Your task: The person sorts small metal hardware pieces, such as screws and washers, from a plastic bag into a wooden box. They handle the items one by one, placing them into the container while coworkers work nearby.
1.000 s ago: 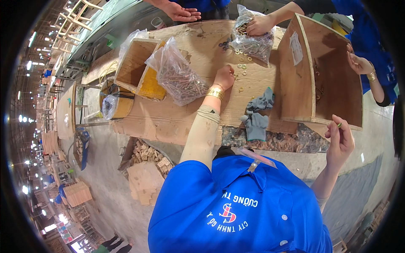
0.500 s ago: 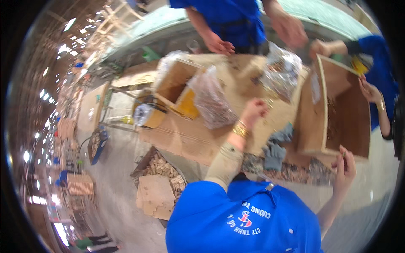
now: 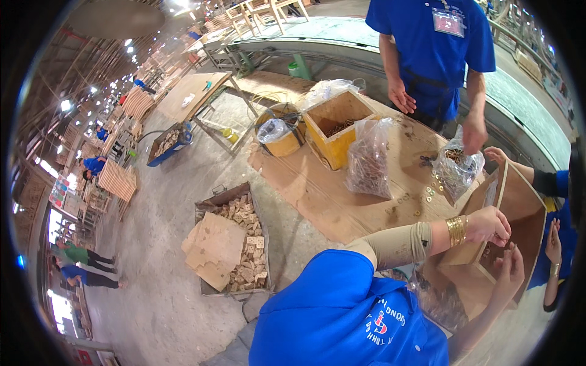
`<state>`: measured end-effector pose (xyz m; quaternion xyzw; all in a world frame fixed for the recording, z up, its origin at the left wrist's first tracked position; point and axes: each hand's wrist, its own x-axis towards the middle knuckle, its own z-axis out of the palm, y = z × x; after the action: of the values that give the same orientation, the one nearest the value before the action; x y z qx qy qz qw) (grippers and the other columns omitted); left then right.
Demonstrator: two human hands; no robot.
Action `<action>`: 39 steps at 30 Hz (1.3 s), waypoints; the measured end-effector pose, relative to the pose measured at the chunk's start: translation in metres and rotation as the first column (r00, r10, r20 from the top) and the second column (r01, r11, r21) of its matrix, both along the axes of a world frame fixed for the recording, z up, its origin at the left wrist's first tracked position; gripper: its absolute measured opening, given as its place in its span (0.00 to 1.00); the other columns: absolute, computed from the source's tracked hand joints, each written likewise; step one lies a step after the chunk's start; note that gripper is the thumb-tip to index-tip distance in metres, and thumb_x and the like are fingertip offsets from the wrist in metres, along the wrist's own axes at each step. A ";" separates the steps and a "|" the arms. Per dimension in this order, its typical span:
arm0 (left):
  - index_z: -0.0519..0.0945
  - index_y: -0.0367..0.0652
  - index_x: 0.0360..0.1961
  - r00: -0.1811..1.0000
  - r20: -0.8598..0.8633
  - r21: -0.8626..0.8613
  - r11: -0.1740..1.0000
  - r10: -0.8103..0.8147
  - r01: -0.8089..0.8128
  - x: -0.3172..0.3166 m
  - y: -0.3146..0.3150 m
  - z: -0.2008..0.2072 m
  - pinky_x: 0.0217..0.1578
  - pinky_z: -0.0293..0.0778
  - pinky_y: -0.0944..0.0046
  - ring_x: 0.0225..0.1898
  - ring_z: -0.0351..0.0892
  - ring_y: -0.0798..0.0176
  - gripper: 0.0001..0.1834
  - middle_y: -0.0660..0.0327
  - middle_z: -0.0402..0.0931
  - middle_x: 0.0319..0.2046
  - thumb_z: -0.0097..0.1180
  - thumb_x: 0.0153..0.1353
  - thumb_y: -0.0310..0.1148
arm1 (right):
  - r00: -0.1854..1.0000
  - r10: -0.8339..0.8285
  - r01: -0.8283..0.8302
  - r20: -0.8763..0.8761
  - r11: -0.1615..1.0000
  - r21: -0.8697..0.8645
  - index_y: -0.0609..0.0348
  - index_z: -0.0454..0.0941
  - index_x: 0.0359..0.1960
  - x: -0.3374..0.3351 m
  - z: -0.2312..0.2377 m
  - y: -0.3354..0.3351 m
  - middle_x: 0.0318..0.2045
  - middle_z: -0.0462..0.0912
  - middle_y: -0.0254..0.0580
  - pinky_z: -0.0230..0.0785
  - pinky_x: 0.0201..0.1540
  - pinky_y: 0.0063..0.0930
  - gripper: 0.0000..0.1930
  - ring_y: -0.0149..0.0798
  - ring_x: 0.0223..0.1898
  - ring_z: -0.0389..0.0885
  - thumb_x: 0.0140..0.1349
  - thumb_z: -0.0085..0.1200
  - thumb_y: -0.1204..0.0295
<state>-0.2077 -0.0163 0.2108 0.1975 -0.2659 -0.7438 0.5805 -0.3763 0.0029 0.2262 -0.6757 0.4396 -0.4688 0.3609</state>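
Note:
My left hand (image 3: 488, 226), with gold bangles at the wrist, is over the open wooden box (image 3: 506, 183) at the right. Its fingertips are pinched together; whatever they hold is too small to name. Just below it, my right hand (image 3: 510, 269) is also closed in a pinch, fingertips close to the left hand's, its contents unclear. Small dark pieces lie inside the box, partly hidden by my hands. Left of the box, small ring-shaped metal pieces (image 3: 430, 190) lie on the cardboard (image 3: 317, 195), beside a clear plastic bag (image 3: 455, 174) of metal parts.
Across the table a co-worker (image 3: 433, 55) reaches into the clear bag. Another co-worker's hand (image 3: 552, 241) is by the box's right side. A yellow-sided wooden box (image 3: 336, 137) and a full plastic bag (image 3: 370, 161) stand on the cardboard. A crate of wood blocks (image 3: 247, 262) sits on the floor.
My left hand has moved right, from above the small metal pieces to the box, and is now beside my right hand. The view has shifted, and the far co-worker's hand is now in the bag.

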 end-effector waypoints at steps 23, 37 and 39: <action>0.76 0.34 0.32 0.629 0.777 -0.068 0.993 -0.008 0.097 -0.033 -0.026 0.007 0.17 0.62 0.78 0.18 0.69 0.75 0.07 0.60 0.75 0.20 0.48 0.51 0.22 | 0.737 0.063 -0.181 -0.673 0.978 -0.107 0.63 0.78 0.21 -0.020 0.039 -0.053 0.23 0.77 0.49 0.68 0.31 0.35 0.07 0.48 0.27 0.76 0.41 0.51 0.73; 0.75 0.37 0.33 0.408 0.906 0.032 0.980 -0.111 0.194 -0.041 -0.056 0.007 0.14 0.60 0.75 0.15 0.68 0.75 0.10 0.59 0.75 0.20 0.42 0.51 0.22 | 0.939 0.127 -0.143 -0.319 0.989 -0.027 0.65 0.74 0.36 -0.042 0.038 -0.066 0.23 0.77 0.41 0.67 0.30 0.22 0.14 0.29 0.25 0.74 0.47 0.53 0.73; 0.73 0.35 0.37 0.387 0.920 -0.022 0.980 -0.057 0.196 -0.041 -0.059 0.006 0.14 0.61 0.74 0.14 0.67 0.74 0.12 0.59 0.75 0.20 0.42 0.50 0.22 | 0.961 0.110 -0.112 -0.253 0.994 0.006 0.66 0.74 0.36 -0.039 0.042 -0.068 0.22 0.75 0.34 0.66 0.28 0.19 0.12 0.24 0.25 0.72 0.50 0.53 0.73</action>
<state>-0.2491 -0.0749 0.2165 0.5147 -0.6016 -0.5366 0.2920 -0.4152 -0.0650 0.2686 -0.7553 0.4414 -0.3595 0.3247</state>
